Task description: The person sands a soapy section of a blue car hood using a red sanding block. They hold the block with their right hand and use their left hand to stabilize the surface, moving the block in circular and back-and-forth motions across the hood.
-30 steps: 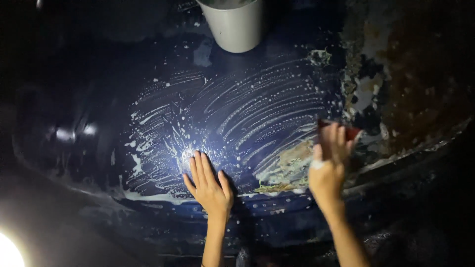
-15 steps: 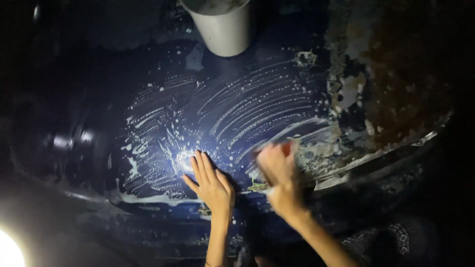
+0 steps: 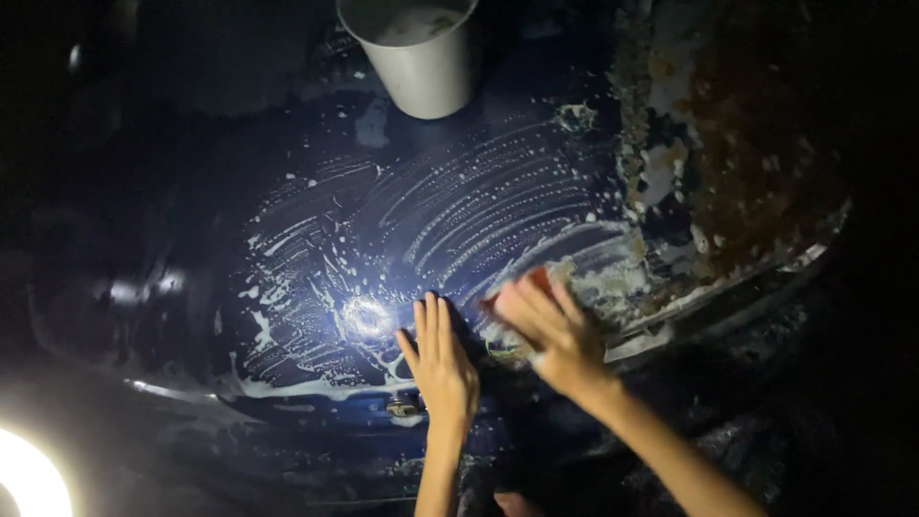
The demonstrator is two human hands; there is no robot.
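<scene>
A dark blue curved metal panel fills the view, streaked with arcs of white soap foam. My left hand lies flat on the panel near its lower edge, fingers together and pointing up. Just right of it, my right hand is blurred with motion and presses a reddish scrubbing pad against the soapy surface. Only the pad's edge shows above my fingers.
A white bucket with cloudy water stands at the top of the panel. The panel's right side is rusty with flaking paint. A bright lamp glares at the bottom left. Everything around is dark.
My right hand has swept left across the panel with the pad, from the rusty right edge to beside my left hand. The left hand stayed flat in place.
</scene>
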